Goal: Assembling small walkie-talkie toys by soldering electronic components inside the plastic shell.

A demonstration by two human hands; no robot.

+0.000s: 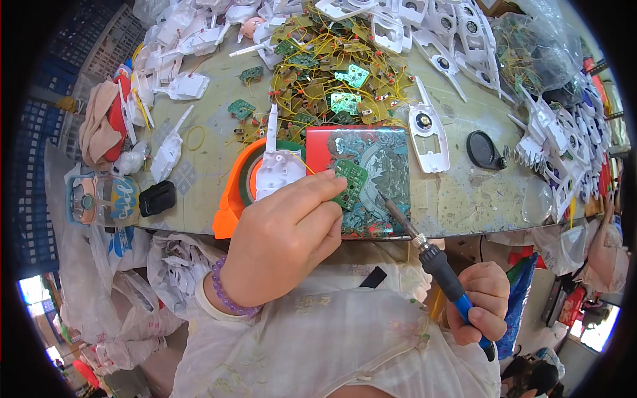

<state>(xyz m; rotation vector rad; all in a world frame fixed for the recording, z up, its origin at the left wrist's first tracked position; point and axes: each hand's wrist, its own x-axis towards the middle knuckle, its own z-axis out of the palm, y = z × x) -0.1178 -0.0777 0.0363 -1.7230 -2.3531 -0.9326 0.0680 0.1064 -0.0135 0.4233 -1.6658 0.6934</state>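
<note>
Between the fingertips of my left hand (282, 229) is a small green circuit board (350, 184), held tilted over a red box with a dark patterned lid (391, 149). My right hand (479, 302) is wrapped around the blue handle of a soldering iron (441, 268). The iron's tip points up and left, just right of the board and apart from it. Beside my left fingers, a white plastic housing (277, 174) with a long stem rests on an orange tape dispenser (229, 209). A thin yellow wire runs from the housing toward my fingers.
A heap of circuit boards with yellow wires (318, 73) lies beyond the box. White plastic shells (189, 40) pile up at far left and far right. One shell (428, 129) and a round black lid (484, 149) lie right of the box. A black clip-like piece (158, 198) sits left.
</note>
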